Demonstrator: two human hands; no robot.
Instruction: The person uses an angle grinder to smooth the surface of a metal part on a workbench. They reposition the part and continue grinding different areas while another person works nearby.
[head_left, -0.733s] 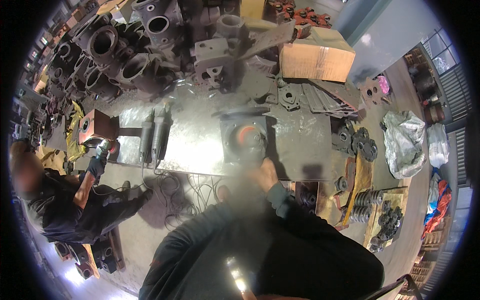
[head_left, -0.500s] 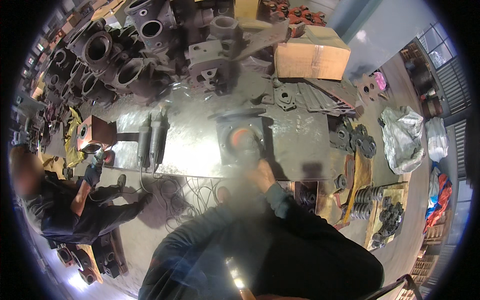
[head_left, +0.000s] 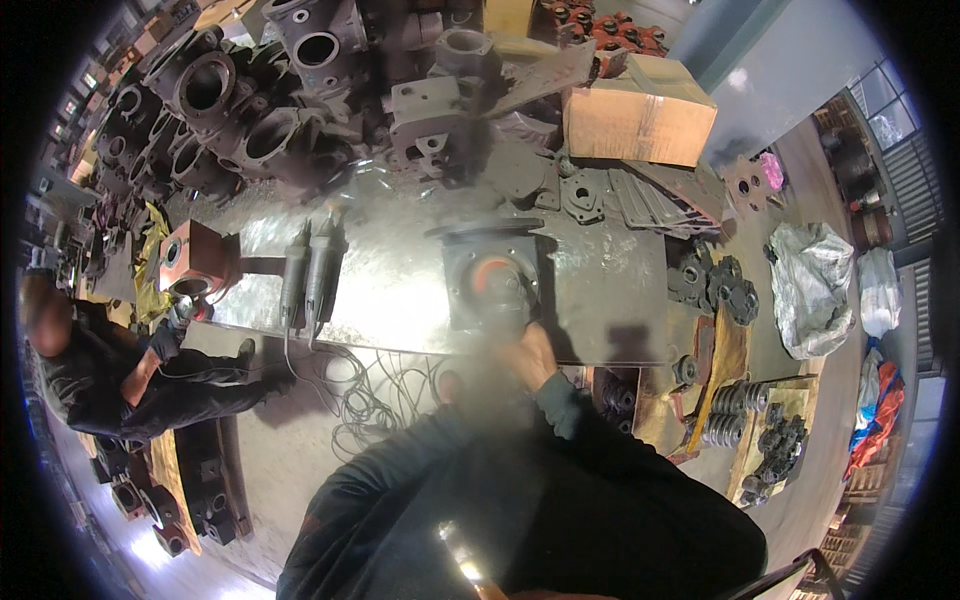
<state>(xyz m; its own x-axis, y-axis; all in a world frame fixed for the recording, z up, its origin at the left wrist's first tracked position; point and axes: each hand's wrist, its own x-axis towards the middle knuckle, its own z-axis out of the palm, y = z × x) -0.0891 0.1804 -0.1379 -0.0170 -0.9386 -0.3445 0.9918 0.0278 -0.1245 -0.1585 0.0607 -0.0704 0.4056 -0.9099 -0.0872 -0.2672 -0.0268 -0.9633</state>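
In the head view, the right hand [head_left: 535, 360] is closed around a blurred tool [head_left: 512, 296] whose round head lies over the grey block [head_left: 463, 300]. The block stands near the front edge of the surface [head_left: 600, 290], roughly at its middle, with a reddish ring [head_left: 487, 270] showing on top beside the tool. The left sleeve [head_left: 400, 455] reaches toward the same spot, but haze covers where it ends, so I cannot tell what the left hand grasps.

To the left, two grey cylindrical tools [head_left: 308, 275] lie side by side, their cables [head_left: 370, 390] trailing to the floor. Past them sits a red block [head_left: 195, 258], with a co-worker [head_left: 125, 365] at its near side. Dark castings [head_left: 240, 110] crowd the far left; a carton [head_left: 640, 115] and flat plates [head_left: 655, 198] lie at the far right.
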